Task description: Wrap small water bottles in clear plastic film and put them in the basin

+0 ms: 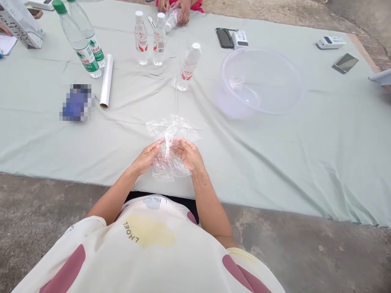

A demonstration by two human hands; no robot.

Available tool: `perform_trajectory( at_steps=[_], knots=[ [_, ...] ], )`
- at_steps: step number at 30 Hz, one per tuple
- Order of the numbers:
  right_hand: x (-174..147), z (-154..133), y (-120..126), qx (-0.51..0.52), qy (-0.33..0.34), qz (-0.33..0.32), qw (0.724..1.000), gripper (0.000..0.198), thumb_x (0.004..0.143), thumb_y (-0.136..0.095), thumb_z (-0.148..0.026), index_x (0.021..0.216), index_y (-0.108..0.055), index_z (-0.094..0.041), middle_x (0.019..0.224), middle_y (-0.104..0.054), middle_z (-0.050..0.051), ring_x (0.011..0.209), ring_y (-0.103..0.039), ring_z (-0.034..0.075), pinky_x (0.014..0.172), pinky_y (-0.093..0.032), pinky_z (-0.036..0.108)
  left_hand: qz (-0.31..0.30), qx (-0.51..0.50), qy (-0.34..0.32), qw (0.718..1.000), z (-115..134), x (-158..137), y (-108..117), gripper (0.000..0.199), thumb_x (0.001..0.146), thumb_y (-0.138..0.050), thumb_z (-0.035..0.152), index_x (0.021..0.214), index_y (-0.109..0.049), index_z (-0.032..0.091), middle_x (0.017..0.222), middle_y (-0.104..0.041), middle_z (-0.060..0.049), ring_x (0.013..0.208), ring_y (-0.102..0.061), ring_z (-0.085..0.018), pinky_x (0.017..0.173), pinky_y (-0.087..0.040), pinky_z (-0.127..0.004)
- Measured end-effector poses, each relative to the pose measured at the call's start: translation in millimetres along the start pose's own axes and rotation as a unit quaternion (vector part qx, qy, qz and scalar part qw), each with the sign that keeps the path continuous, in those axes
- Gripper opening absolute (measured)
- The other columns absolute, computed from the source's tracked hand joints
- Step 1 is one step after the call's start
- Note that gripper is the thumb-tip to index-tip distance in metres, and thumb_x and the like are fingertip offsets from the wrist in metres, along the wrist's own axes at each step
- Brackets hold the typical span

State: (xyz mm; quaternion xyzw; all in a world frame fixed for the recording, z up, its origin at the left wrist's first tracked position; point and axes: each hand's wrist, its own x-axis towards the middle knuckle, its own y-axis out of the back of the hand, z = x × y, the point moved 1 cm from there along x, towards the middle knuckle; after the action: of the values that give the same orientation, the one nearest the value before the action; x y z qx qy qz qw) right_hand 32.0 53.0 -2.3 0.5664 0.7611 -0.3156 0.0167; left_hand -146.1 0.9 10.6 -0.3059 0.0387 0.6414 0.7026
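A crumpled sheet of clear plastic film (167,166), bunched together at its middle, is between my two hands just above the near part of the table. My left hand (148,156) pinches its left side with thumb and fingers. On the other side, my right hand (192,155) is closed on the film near the gathered part, its fingertips partly seen through the plastic. Beyond the hands stands a small water bottle (187,73) with a white cap and some clear film around its base. A roll of plastic wrap (106,81) lies to the left.
The cloth-covered table (275,175) holds a translucent basin (262,81) at right and two tall green-capped bottles (87,59) at left. Two small bottles (141,42) stand farther back. Across the table, another person's hands (182,12) hold a bottle. Phones (345,63) lie toward the far side.
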Motion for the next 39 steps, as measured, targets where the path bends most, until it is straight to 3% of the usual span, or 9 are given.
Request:
perform_trajectory(
  at_steps=[7,16,21,23,25,28,32,35,39],
  knots=[
    [2.2,-30.6,53.2,-0.044,-0.011,0.166,0.985,0.022,0.081,-0.072,-0.042,0.079,-0.065,-0.021,0.071,-0.069,0.0,0.057,-0.063,0.01,0.055,-0.056,0.022,0.13,0.064,-0.009,0.989,16.7,0.4,38.2,0.035,0.088,-0.065,0.047,0.103,-0.067,0.015,0.065,-0.066,-0.002,0.053,-0.063,-0.013,0.051,-0.049,-0.023],
    [7.6,-59.2,96.0,-0.192,-0.013,0.254,0.948,0.018,0.073,-0.074,-0.025,0.086,-0.064,-0.02,0.067,-0.061,-0.003,0.048,-0.053,0.007,0.047,-0.047,0.021,0.196,0.192,0.004,0.962,30.1,9.6,53.4,0.027,0.088,-0.061,0.037,0.106,-0.061,0.017,0.068,-0.061,-0.001,0.048,-0.056,-0.012,0.047,-0.041,-0.024],
    [-9.0,-73.3,97.3,-0.333,0.18,0.368,0.849,0.023,0.08,-0.064,-0.029,0.102,-0.059,-0.025,0.098,-0.066,0.002,0.079,-0.066,0.016,0.077,-0.055,0.035,0.322,0.456,-0.198,0.806,40.3,-13.4,42.5,0.036,0.087,-0.06,0.035,0.121,-0.058,0.021,0.118,-0.063,-0.012,0.107,-0.062,-0.028,0.09,-0.049,-0.04],
    [-22.8,-71.8,84.3,-0.369,0.291,0.39,0.792,0.015,0.085,-0.058,-0.033,0.098,-0.059,-0.026,0.097,-0.065,0.003,0.082,-0.065,0.018,0.08,-0.054,0.038,0.26,0.497,-0.259,0.786,39.4,-14.1,32.4,0.021,0.089,-0.056,0.033,0.105,-0.065,0.023,0.118,-0.064,-0.013,0.117,-0.057,-0.031,0.102,-0.041,-0.045],
    [-35.3,-64.8,66.6,-0.406,0.375,0.34,0.761,0.013,0.09,-0.052,-0.037,0.093,-0.06,-0.028,0.09,-0.064,0.003,0.078,-0.064,0.019,0.077,-0.054,0.038,0.12,0.496,-0.271,0.816,34.3,-5.4,22.8,0.015,0.088,-0.059,0.035,0.093,-0.068,0.025,0.114,-0.067,-0.012,0.119,-0.056,-0.033,0.109,-0.035,-0.049],
    [-40.4,-47.3,42.2,-0.539,0.357,0.082,0.758,0.016,0.093,-0.052,-0.037,0.092,-0.066,-0.029,0.089,-0.067,0.004,0.073,-0.063,0.019,0.069,-0.053,0.036,-0.015,0.456,-0.265,0.849,23.9,15.4,17.2,0.026,0.073,-0.077,0.039,0.093,-0.07,0.025,0.125,-0.065,-0.014,0.133,-0.047,-0.04,0.117,-0.021,-0.055],
    [-22.0,-33.6,33.6,-0.738,0.211,-0.131,0.628,0.031,0.087,-0.065,-0.032,0.118,-0.066,-0.027,0.123,-0.064,0.011,0.099,-0.064,0.028,0.076,-0.054,0.041,-0.036,0.48,-0.223,0.848,15.2,32.1,24.2,0.077,0.045,-0.092,0.044,0.115,-0.068,0.021,0.149,-0.047,-0.018,0.149,-0.021,-0.046,0.121,0.003,-0.058],
    [-2.1,-42.9,41.3,-0.82,0.145,-0.113,0.543,0.066,0.076,-0.078,-0.038,0.137,-0.056,-0.027,0.147,-0.048,0.014,0.117,-0.057,0.035,0.088,-0.053,0.049,-0.042,0.634,-0.137,0.76,16.9,30.8,30.7,0.108,0.047,-0.091,0.05,0.142,-0.05,0.02,0.163,-0.027,-0.018,0.152,-0.007,-0.044,0.119,0.007,-0.061],
    [9.9,-70.1,59.0,-0.856,0.042,-0.079,0.509,0.084,0.074,-0.077,-0.046,0.149,-0.042,-0.032,0.159,-0.033,0.01,0.129,-0.048,0.037,0.092,-0.052,0.049,-0.048,0.799,-0.048,0.597,28.0,28.3,38.4,0.128,0.055,-0.087,0.056,0.159,-0.021,0.019,0.166,-0.011,-0.02,0.152,-0.003,-0.045,0.118,0.002,-0.065]
  ],
)
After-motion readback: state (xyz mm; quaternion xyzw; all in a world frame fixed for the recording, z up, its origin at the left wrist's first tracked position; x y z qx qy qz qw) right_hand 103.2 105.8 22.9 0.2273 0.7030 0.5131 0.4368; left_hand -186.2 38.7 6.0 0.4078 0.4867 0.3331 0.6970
